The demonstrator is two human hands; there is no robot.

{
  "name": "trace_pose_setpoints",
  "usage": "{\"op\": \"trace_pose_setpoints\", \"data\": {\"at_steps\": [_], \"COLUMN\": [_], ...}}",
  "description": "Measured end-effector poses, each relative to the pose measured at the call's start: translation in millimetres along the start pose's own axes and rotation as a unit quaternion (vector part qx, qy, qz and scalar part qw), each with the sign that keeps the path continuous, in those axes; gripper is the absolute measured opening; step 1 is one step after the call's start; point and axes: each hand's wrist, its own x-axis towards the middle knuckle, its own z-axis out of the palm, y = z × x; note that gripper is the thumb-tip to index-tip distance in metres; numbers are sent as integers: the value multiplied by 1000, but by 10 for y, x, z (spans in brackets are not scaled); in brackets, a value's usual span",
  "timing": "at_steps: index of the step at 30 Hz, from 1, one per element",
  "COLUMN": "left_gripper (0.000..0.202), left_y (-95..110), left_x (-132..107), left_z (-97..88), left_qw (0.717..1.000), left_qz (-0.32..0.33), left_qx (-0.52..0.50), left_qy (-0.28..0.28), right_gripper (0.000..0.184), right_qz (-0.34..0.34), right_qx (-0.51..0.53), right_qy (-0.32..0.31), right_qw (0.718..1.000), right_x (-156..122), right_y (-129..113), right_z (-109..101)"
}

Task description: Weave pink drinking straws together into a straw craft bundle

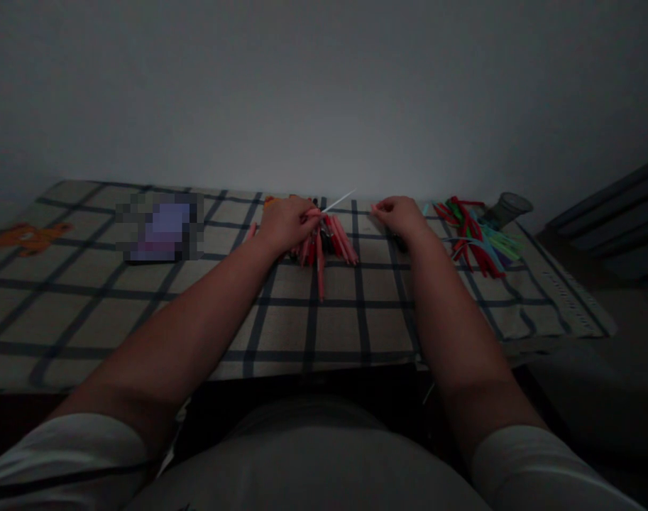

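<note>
My left hand [289,223] is closed in a pinch above the middle of the table. A thin white strip [339,201] sticks out of its fingertips, slanting up to the right. Under and beside this hand lies a bundle of thin pink, red and black strips [345,245]; one pink strip [320,277] reaches toward me. Apart to the right, my right hand [401,215] has thumb and forefinger pressed together. Whatever it holds is too small and dark to make out. Part of the bundle is hidden behind my left hand.
Red, green, blue and purple strips [475,241] lie at the right beside a glass jar [509,206]. A blurred purple object [164,227] and an orange cut-out shape [28,238] are at the left. A checked cloth [206,319] covers the table, against a wall [324,92].
</note>
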Motion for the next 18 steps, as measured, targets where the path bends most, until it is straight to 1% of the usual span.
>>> {"op": "trace_pose_setpoints", "data": {"at_steps": [2, 6, 8, 11, 15, 17, 18], "left_gripper": [32, 30, 29, 28, 29, 29, 29], "left_y": [-3, -7, -2, 12, 32, 42, 47], "left_x": [-2, 5, 9, 12, 4, -2, -4], "left_z": [-1, 9, 10, 0, -25, -38, -44], "left_qw": [1000, 1000, 1000, 1000, 1000, 1000, 1000], "left_qz": [2, 3, 5, 4, 3, 2, 0], "left_qx": [3, -2, -6, -4, -4, -8, -9], "left_qy": [2, 3, -1, -11, -15, -19, -20], "right_gripper": [23, 30, 29, 24, 27, 28, 28], "right_qz": [-8, -9, 0, 4, 3, -19, -41], "right_qx": [-18, -50, -71, -91, -100, -90, -81], "right_qy": [-13, -9, -16, -46, -68, -73, -78], "right_qw": [1000, 999, 997, 995, 993, 993, 993], "right_x": [-5, -36, -57, -77, -95, -105, -110], "right_y": [18, 16, -4, -36, -67, -90, -104], "right_z": [9, 38, 40, 20, -36, -70, -86]}}
